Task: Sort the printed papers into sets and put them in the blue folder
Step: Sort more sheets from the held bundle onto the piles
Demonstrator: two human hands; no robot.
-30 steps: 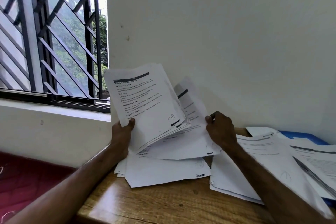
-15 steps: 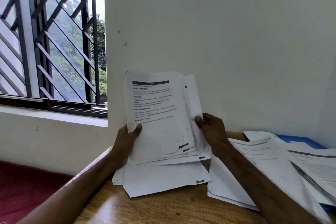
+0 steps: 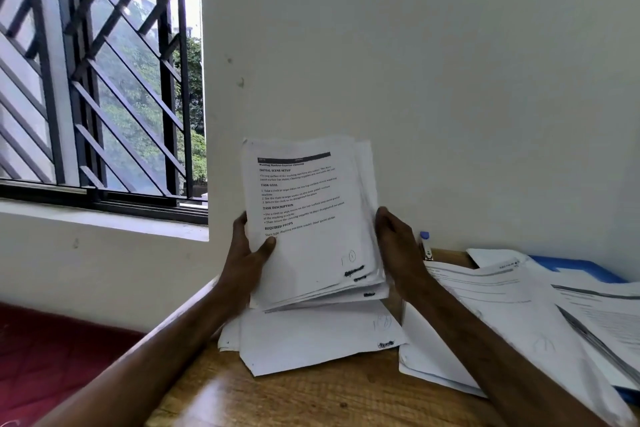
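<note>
Printed papers (image 3: 311, 225) stood upright as one stack between your two hands, long axis vertical, text facing you. Their bottom edge met or hung just above the loose sheets (image 3: 322, 340) lying flat on the worktop (image 3: 311, 399); which of the two, the view did not settle. Your left hand (image 3: 247, 253) gripped the stack's left edge, thumb across the front page and fingers behind. Your right hand (image 3: 398, 250) lay along the right edge, but I cannot tell whether it pinched the sheets or only pressed them square.

The blue folder (image 3: 575, 267) lay well to the right of the stack, past your right hand, against the wall (image 3: 450, 80) and largely buried under another spread of printed sheets (image 3: 502, 315). So your right hand was the nearer one to it, and by my reading those covering sheets would need clearing before any set goes in.

The worktop was glossy wood, set in a corner. A barred window (image 3: 104, 80) stood to the left, with a dark red surface (image 3: 52, 357) below it.
</note>
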